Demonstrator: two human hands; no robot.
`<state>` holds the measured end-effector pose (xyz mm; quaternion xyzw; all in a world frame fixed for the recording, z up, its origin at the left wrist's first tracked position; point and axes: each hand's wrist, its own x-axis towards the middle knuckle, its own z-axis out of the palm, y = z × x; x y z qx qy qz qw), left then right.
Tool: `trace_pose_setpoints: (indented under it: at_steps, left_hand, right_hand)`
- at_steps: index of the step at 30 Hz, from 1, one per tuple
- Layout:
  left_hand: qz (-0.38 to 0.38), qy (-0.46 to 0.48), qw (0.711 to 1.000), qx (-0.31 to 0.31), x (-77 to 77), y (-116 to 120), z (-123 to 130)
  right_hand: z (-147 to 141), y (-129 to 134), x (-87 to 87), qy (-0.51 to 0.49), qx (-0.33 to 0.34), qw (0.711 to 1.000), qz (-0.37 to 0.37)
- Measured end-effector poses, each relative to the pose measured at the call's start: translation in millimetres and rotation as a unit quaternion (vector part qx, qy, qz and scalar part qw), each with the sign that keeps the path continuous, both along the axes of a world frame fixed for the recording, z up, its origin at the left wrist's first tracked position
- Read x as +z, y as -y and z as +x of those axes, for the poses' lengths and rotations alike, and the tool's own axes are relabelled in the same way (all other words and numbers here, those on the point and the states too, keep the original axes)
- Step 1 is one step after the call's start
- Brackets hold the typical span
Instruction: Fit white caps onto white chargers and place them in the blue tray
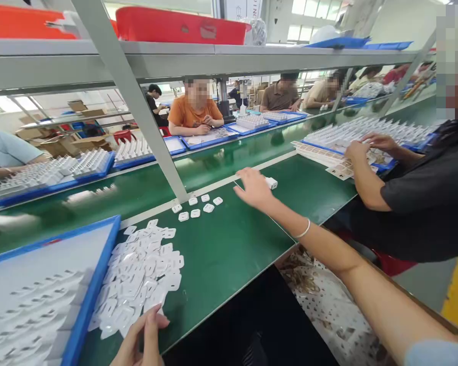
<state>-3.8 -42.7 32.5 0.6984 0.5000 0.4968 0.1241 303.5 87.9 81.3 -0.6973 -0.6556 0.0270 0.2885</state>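
My right hand (255, 189) is stretched over the green table (221, 249), fingers apart, beside a small white block-shaped part (272, 183). At the lower left, my left hand (143, 335) has its thumb and forefinger together at the near edge of a heap of thin white plates (137, 274); whether a plate is between the fingertips is hard to make out. Several small white square pieces (195, 213) lie apart from one another between the heap and my right hand, near the pale strip along the table.
A blue-rimmed tray (109, 254) with rows of white parts stands at the left. A slanted metal post (137, 107) rises from the table's far side to a shelf (213, 63). A person in black works at the right by another loaded tray (309, 146).
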Motion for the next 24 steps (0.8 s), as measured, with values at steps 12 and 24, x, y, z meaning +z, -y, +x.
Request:
trace_pose_setpoints:
  at_steps: [12,24]
  left_hand:
    - [0.079,-0.059,0.995,-0.031,-38.8,-4.4,-16.0]
    - [-0.101,0.163,0.981,-0.024,-43.6,-4.7,0.7]
  right_hand:
    - [11.1,43.1,-25.7,-0.091,0.015,0.991,-0.096]
    - [-117.7,12.3,-54.3,-0.22,0.387,0.871,-0.207]
